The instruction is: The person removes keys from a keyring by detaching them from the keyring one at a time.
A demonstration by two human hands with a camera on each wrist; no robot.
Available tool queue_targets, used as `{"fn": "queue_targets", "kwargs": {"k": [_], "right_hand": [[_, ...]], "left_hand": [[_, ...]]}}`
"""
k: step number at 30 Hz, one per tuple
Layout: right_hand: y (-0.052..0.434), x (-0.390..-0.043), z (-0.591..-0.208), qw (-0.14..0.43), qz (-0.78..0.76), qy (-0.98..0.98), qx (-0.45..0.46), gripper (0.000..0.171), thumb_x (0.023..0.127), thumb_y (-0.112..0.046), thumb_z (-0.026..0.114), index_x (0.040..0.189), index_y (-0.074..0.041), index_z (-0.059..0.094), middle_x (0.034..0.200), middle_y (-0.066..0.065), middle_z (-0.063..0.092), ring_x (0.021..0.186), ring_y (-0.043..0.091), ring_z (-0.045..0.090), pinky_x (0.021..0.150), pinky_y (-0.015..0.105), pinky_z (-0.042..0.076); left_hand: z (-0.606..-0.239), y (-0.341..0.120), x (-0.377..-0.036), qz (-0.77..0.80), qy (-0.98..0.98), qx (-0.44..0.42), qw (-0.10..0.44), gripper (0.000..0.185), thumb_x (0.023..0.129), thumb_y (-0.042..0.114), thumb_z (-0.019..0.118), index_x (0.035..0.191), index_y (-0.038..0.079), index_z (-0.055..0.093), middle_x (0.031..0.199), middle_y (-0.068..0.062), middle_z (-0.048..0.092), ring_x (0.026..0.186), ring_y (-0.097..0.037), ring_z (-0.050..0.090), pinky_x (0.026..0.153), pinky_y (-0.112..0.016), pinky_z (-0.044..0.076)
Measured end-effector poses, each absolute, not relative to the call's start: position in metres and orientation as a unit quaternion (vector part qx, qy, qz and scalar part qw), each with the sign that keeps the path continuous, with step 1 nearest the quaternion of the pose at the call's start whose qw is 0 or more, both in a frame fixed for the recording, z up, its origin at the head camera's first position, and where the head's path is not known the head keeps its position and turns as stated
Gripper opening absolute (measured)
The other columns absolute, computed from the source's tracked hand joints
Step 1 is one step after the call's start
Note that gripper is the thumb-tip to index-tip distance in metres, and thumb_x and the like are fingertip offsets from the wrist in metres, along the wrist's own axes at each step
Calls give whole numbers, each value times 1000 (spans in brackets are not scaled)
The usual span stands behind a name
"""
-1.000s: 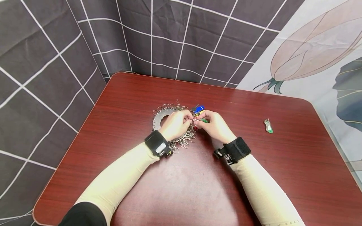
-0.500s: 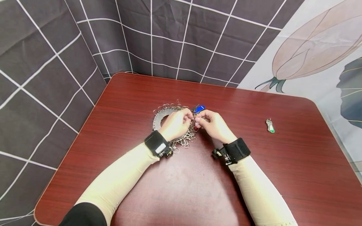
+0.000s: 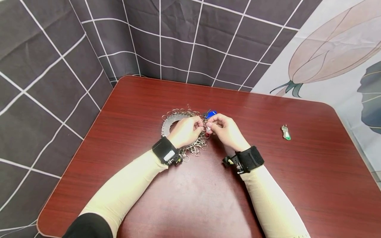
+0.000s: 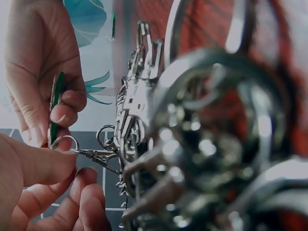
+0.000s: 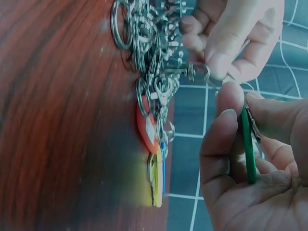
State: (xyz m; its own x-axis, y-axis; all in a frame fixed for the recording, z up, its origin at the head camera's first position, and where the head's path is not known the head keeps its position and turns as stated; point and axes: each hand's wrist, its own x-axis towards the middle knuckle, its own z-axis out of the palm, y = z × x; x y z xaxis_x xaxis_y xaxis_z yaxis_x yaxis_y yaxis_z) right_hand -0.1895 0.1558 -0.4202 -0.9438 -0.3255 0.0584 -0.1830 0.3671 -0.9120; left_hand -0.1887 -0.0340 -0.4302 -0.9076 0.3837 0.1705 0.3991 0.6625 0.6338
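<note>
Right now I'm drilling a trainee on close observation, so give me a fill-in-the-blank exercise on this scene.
1. The right hand pinches a flat tag coloured ____.
2. The left hand pinches a small metal ____ on the key organiser ring.
3. A lone key lies on the table, toward the person's ____ side.

Missing words: green; clasp; right

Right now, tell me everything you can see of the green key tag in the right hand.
The green key tag is a thin, flat piece that looks like plastic, seen edge-on in the wrist views. The right hand pinches it between thumb and fingers, upright above the table. A small metal ring sits at its end, close to the clasp that the left hand pinches. Any print on it is hidden.
</note>
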Motion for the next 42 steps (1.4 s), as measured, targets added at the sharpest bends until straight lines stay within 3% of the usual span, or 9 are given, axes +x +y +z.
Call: {"fn": "queue_targets", "kwargs": {"k": [6,16,25,34,42], "right_hand": [[156,-193,-423,75,-536,827,-150,9,95,-7,61,98,1,61,83,22,67,74,33,65,68,42,55],[156,-194,-426,88,-523,833,-158,10,94,-8,62,99,0,63,82,19,67,73,34,65,62,35,53],[155,-190,-417,98,-526,830,-157,16,95,-8,59,103,6,62,85,26,66,78,44,62,67,46,52],[147,-175,-391,93,-494,848,-170,11,94,-2,58,100,7,60,81,25,64,74,45,60,58,24,47],[149,-173,-393,102,-496,844,-174,11,93,-1,59,100,7,59,80,27,63,64,39,57,52,23,45]], "left_hand": [[-431,-36,-190,-355,-911,-207,24,3,89,14,62,91,16,61,76,6,60,69,-9,56,61,-26,45],[-430,-36,-191,-364,-909,-204,26,11,89,12,59,98,16,62,79,4,61,69,-12,56,62,-27,45],[-430,-35,-191,-357,-913,-197,5,3,90,19,61,89,18,59,79,6,62,70,-10,58,62,-27,46],[-430,-37,-190,-349,-920,-175,2,7,91,20,61,85,21,56,74,6,58,65,-13,54,57,-30,44],[-429,-36,-188,-355,-921,-158,-3,10,91,19,58,82,21,56,70,4,57,62,-14,54,54,-31,43]]}}
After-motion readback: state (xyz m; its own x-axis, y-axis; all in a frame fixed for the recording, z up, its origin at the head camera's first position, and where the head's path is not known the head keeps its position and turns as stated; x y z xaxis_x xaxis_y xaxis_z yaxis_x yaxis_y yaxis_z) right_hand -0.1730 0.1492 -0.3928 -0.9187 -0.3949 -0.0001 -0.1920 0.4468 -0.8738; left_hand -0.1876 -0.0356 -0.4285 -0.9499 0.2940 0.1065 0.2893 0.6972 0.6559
